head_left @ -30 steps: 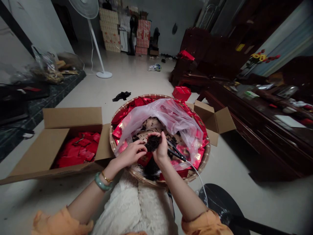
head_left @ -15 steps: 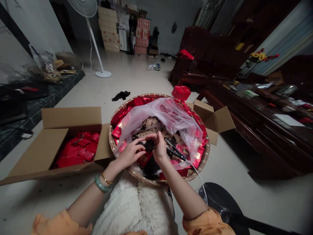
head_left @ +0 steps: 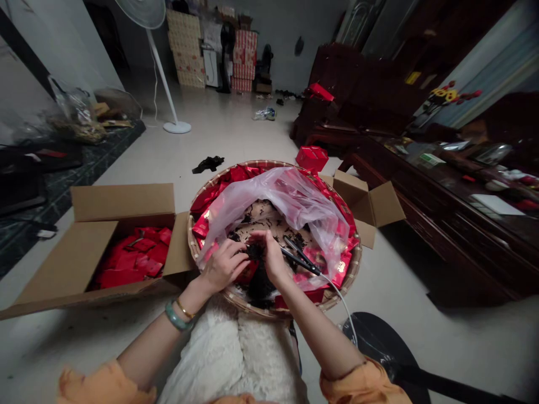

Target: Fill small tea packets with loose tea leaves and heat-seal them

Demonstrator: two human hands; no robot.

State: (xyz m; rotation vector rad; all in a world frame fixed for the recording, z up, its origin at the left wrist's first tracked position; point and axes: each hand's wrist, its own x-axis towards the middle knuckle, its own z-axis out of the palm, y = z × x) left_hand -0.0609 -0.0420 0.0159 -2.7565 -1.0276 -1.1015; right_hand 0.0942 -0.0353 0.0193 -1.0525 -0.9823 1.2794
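Grip cupped around loose, black, leaf-like shreds, apparently to curb spilling, the right hand hovers inside the near rim of a round tan bamboo basket, while whether the curled left hand pinches any cannot be told.

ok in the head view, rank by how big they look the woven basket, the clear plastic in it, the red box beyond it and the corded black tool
Largest to smallest:
1. Woven basket
2. Clear plastic
3. Red box and black tool: too close to rank, the tool longer but thinner, the box farther away.
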